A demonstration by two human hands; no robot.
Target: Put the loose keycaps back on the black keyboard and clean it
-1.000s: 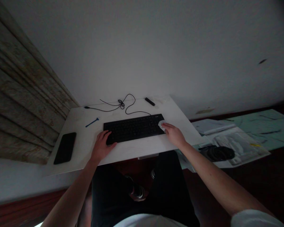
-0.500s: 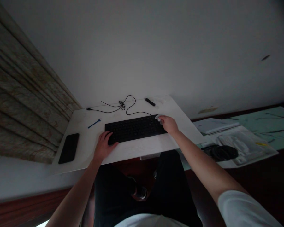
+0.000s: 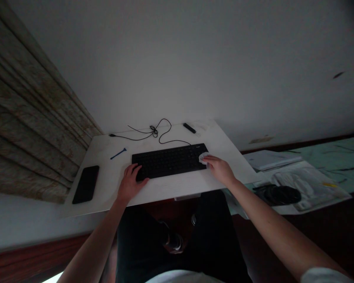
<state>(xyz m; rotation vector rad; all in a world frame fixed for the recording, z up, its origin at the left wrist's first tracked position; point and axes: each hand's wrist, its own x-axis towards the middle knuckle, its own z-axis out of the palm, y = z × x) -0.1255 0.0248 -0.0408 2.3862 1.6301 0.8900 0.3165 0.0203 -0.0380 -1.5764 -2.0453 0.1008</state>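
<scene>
A black keyboard (image 3: pixel 168 161) lies on a white table. My left hand (image 3: pixel 130 184) grips its near left corner, fingers over the left end and thumb along the front edge. Pinched in my right hand (image 3: pixel 220 169) is a crumpled white tissue (image 3: pixel 203 157), held against the right end of the keyboard. From the keyboard's back edge a thin black cable (image 3: pixel 174 140) runs to a tied bundle near the wall. To the left lies a small blue stick-like tool (image 3: pixel 118 153) with a widened end.
A black phone (image 3: pixel 86 184) lies at the table's left side. Near the back edge rests a short black bar-shaped object (image 3: pixel 189 127). At right, papers (image 3: pixel 271 159) and a dark coiled item (image 3: pixel 279 194) sit on a lower surface. A curtain (image 3: pixel 32 106) hangs at left.
My right hand has moved with the tissue from the keyboard's back right corner toward me, down its right end. My left hand keeps its place on the left corner.
</scene>
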